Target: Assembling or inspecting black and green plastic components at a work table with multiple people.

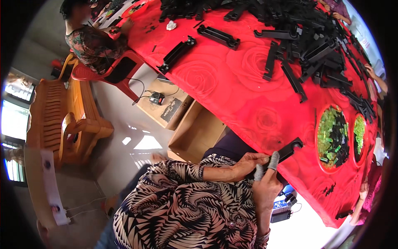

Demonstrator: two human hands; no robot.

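Observation:
At the near edge of the red-covered table [232, 99], I hold a long black plastic part [289, 150] with a rounded, notched end. My left hand [250, 162] is closed on its near end, thumb and fingers pinching it. My right hand [267, 184] grips the same part from below. Grey finger covers [273, 160] sit on two of its fingers. The near end of the part is hidden by my hands. Two similar black parts [177, 54] lie apart on the cloth, farther off to the left.
A large pile of black parts [319, 54] covers the far right. Two red bowls [318, 143] hold small green and black pieces. An open cardboard box [195, 137] stands below the edge. A person [93, 45] sits on a red chair at far left; other people's hands [364, 191] show at right.

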